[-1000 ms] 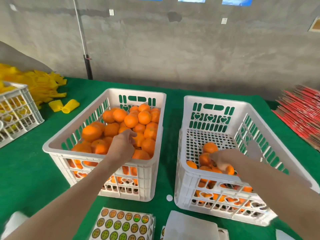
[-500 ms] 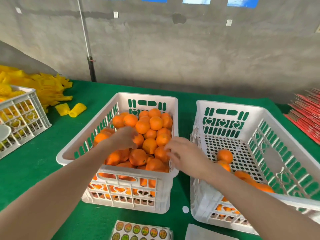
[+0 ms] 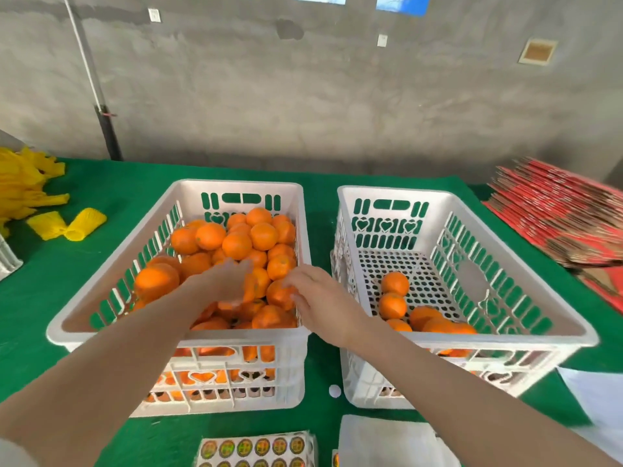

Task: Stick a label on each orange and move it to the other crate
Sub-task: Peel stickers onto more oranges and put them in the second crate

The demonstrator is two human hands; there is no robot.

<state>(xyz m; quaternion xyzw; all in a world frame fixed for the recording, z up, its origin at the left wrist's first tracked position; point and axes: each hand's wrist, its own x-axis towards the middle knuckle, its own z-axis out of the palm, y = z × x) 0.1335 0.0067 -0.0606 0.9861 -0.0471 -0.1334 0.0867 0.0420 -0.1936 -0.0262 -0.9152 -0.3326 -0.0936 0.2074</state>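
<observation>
The left white crate [image 3: 101, 291] is piled with oranges [image 3: 236, 246]. The right white crate [image 3: 526, 284] holds several oranges [image 3: 393, 283] at its near end. My left hand [image 3: 226, 281] is blurred and lies low over the pile in the middle of the left crate; its grip is unclear. My right hand [image 3: 317, 294] reaches across the left crate's right wall, with fingers on top and thumb at the side of an orange [image 3: 278, 294]. A sheet of round labels [image 3: 256, 449] lies at the table's near edge.
Green cloth [image 3: 320, 210] covers the table. Yellow foam nets [image 3: 67, 224] lie at the far left, a stack of red flat cartons [image 3: 556, 210] at the far right. White paper [image 3: 384, 439] lies beside the labels. A concrete wall stands behind.
My right hand left the right crate and crossed to the left crate, landing on an orange there. My left hand stayed on the pile and shifted a little towards the right.
</observation>
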